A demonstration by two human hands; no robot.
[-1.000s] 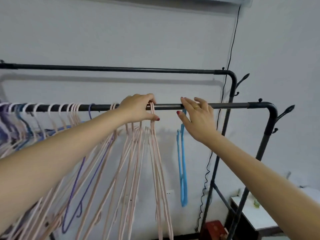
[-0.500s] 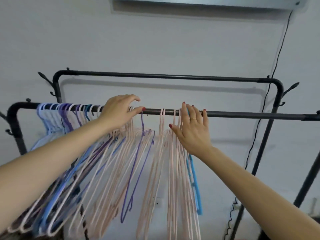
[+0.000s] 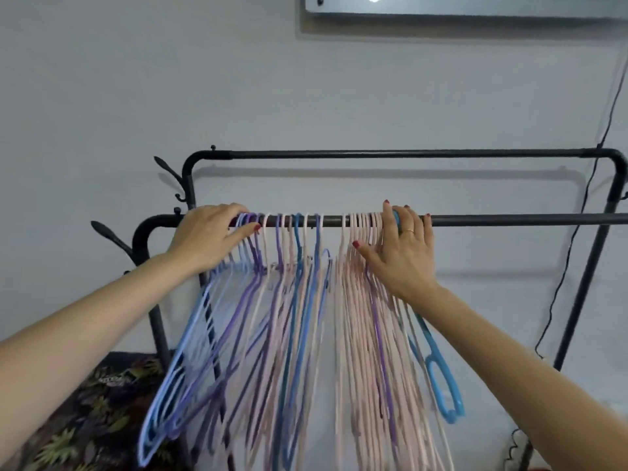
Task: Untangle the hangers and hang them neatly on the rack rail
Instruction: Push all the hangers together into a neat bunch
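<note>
So, left hand (image 3: 212,237) grips the rail (image 3: 509,219) beside the hangers (image 3: 306,317); right hand (image 3: 401,256), fingers straight, presses them along the rail.

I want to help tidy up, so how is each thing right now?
front rail: level, carrying every hanger.
pink hangers: hooked on, bunched tightly.
purple and blue hangers: hooked on, spaced looser, swung sideways.
bright blue hanger: hooked on, rightmost, behind the right hand.
left hand: fingers curled over the front rail.
right hand: fingers straight, pressing the pink hooks.
</note>
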